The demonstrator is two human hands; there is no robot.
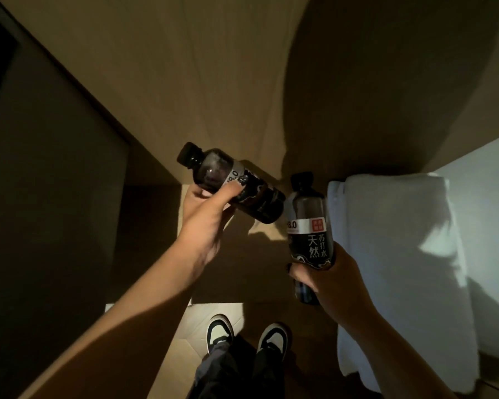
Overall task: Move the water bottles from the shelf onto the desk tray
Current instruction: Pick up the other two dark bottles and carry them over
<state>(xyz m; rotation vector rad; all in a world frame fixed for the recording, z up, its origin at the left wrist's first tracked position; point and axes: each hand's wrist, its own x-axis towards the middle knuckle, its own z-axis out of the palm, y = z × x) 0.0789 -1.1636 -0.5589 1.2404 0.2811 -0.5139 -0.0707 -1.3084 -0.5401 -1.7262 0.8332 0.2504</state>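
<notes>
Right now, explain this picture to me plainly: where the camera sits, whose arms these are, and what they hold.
The camera is worn on a person's head and looks down, so you see their own arms and their shoes on the floor. The left hand grips one dark water bottle, tilted with its cap up and to the left. The right hand holds a second bottle almost upright by its lower part. Beside it on the right lies something white and folded, perhaps a towel. No shelf or tray can be made out in this dim view.

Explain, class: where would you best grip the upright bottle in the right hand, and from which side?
Grip the upright bottle round its labelled middle, coming from the side: the body is straight and round there. The right hand holds only its base, and the neck narrows.
</notes>
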